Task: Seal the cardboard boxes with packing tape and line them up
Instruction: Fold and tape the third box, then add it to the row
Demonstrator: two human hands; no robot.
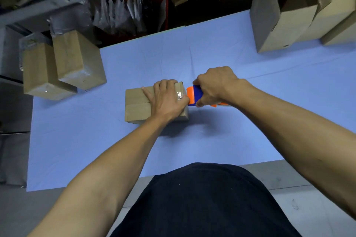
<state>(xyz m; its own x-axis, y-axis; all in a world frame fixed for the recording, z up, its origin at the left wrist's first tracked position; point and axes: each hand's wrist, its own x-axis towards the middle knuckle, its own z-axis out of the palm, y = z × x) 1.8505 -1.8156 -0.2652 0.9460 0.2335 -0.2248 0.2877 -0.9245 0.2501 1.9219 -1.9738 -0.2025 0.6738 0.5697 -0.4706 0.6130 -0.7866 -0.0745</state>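
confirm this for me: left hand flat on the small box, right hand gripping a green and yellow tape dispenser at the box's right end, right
Not quite: the tape dispenser is orange and blue, as the head view shows. The rest holds: the left hand lies flat on the small box, and the right hand grips the dispenser at the box's right end.

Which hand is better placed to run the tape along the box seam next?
Right. The right hand already grips the tape dispenser at the box's right end, where the tape starts. The left hand is pressed flat on the box top, better kept there to steady it.
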